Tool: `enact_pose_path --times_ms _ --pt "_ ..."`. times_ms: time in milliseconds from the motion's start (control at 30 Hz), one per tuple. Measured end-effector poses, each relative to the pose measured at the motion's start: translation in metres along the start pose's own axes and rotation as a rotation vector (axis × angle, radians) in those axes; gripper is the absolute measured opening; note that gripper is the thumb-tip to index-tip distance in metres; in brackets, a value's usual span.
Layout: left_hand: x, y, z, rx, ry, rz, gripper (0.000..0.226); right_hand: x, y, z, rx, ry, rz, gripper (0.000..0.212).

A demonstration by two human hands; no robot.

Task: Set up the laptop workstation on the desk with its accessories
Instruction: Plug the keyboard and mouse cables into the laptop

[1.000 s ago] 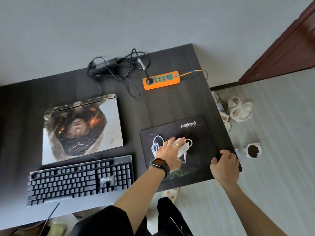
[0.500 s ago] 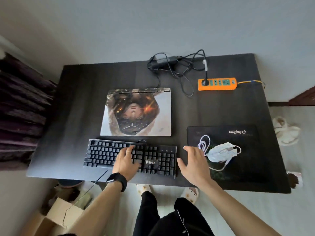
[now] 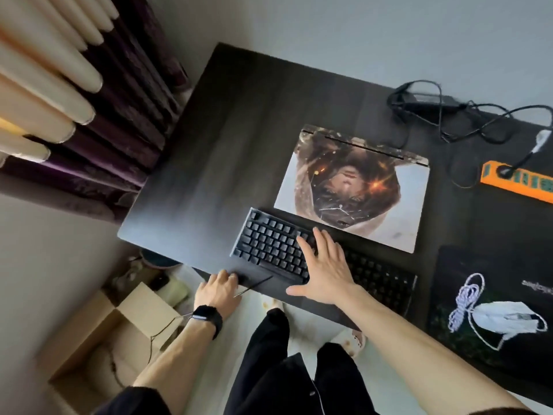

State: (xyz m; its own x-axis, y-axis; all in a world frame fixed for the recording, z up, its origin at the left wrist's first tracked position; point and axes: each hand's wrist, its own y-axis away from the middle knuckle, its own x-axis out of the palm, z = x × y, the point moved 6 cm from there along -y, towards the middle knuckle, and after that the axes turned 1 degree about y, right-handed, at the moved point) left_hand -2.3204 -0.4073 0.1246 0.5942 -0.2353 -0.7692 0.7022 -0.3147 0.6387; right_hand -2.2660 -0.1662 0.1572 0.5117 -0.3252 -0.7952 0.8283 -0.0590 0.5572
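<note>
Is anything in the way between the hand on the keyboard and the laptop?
Nothing visible is in the way. The right hand lies flat on the keyboard, fingers pointing at the closed laptop just behind it. Only the keyboard's back edge lies between the fingertips and the lid.

Open desk (image 3: 209,163) surface left of keyboard (image 3: 269,244) and laptop (image 3: 353,187).

The right edge cuts off our power strip (image 3: 516,184) and mouse pad (image 3: 484,265); our right hand (image 3: 326,274) hides several keyboard (image 3: 269,244) keys.

White lettering on the mouse pad (image 3: 493,265) is illegible.
</note>
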Motion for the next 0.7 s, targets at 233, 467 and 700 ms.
enact_pose_path --times_ms 233,467,700 --pt "0.009 -0.012 0.020 0.251 -0.115 -0.213 0.011 -0.004 -0.062 0.053 0.049 0.217 0.105 0.142" --pt "-0.007 -0.013 0.033 0.203 0.136 -0.057 0.013 0.003 -0.067 0.059 0.069 0.257 0.099 0.146" --pt "-0.035 -0.033 0.047 0.139 0.218 -0.037 0.016 -0.001 -0.063 0.052 0.008 0.265 0.077 0.135"
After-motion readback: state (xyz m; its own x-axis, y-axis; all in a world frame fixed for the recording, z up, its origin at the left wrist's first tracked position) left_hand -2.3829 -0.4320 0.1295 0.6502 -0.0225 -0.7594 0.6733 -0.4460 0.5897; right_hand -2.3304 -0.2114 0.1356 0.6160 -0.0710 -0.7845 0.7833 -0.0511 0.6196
